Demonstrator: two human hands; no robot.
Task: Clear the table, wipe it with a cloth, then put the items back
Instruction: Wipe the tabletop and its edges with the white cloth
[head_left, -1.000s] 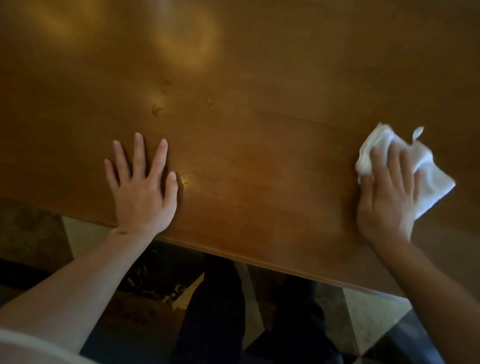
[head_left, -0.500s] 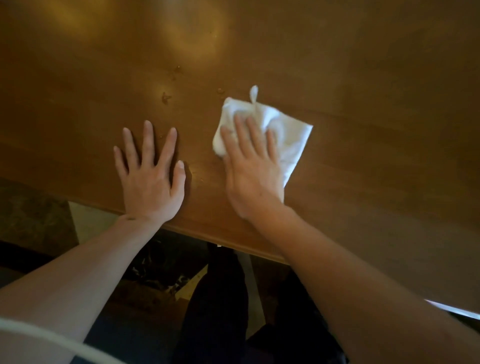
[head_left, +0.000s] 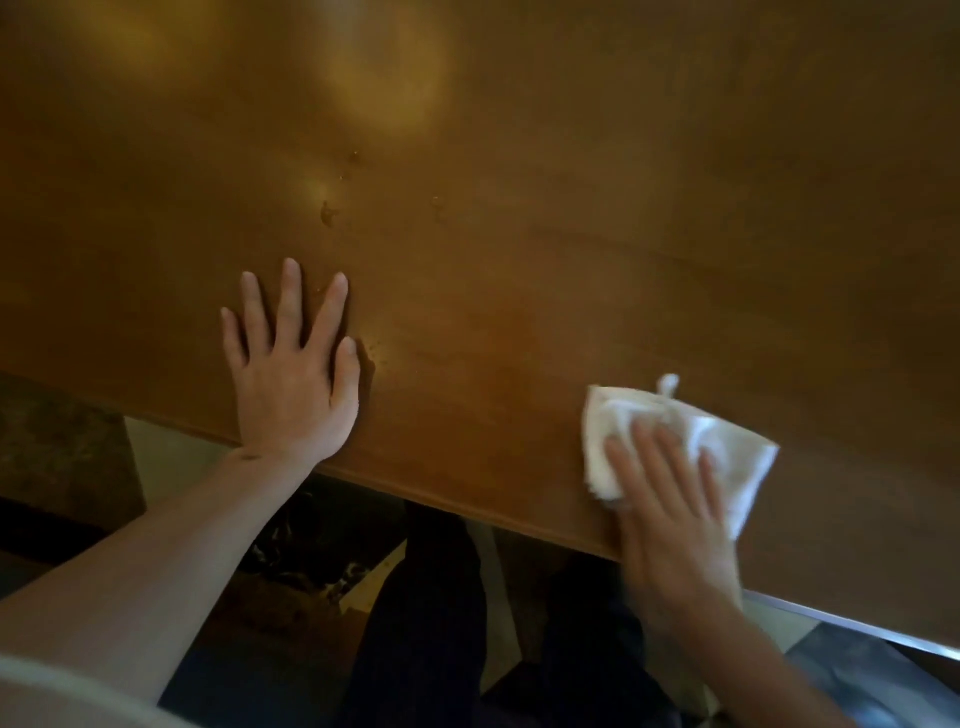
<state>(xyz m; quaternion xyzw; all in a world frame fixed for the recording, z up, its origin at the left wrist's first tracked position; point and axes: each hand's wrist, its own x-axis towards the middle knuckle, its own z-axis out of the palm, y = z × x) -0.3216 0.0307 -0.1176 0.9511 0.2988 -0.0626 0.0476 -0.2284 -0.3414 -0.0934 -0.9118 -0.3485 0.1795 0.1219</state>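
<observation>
A brown wooden table (head_left: 571, 182) fills most of the view. My left hand (head_left: 291, 379) lies flat on it near the front edge, fingers spread, holding nothing. My right hand (head_left: 670, 514) presses flat on a crumpled white cloth (head_left: 727, 447) at the table's front edge on the right; the hand is blurred by motion. A few small spots (head_left: 328, 213) mark the wood beyond my left hand.
The table's front edge (head_left: 467, 506) runs diagonally from left down to right. Below it are my dark-trousered legs (head_left: 431, 623) and a tiled floor (head_left: 166, 457) with dark and light patches.
My right hand slid the cloth from the far right to beside my left hand, then back right and nearer the front edge. My left hand stayed flat in place.
</observation>
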